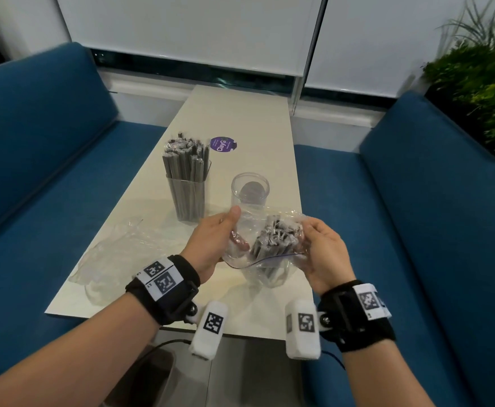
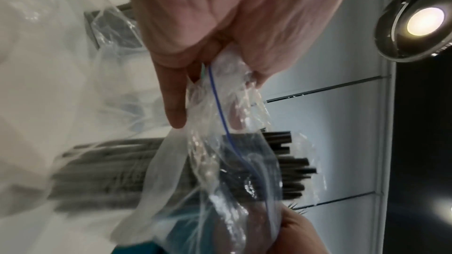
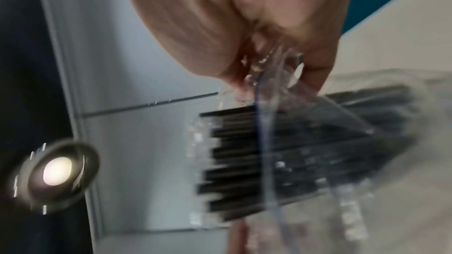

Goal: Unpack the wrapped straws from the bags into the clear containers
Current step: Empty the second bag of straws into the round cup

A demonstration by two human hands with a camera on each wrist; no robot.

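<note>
Our left hand [image 1: 211, 242] and right hand [image 1: 325, 251] each pinch a side of the zip bag [image 1: 269, 254] of wrapped straws [image 1: 278, 239], fingers clamped on plastic, round container [image 1: 250, 192] behind.

My head view is evenly lit indoors, its edges bowed and smeared. A round ceiling lamp [image 2: 424, 21] flares in both my wrist views; the right one is badly motion-blurred.

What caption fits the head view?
Both hands, left hand and right hand, pull open a bag of wrapped straws.
</note>
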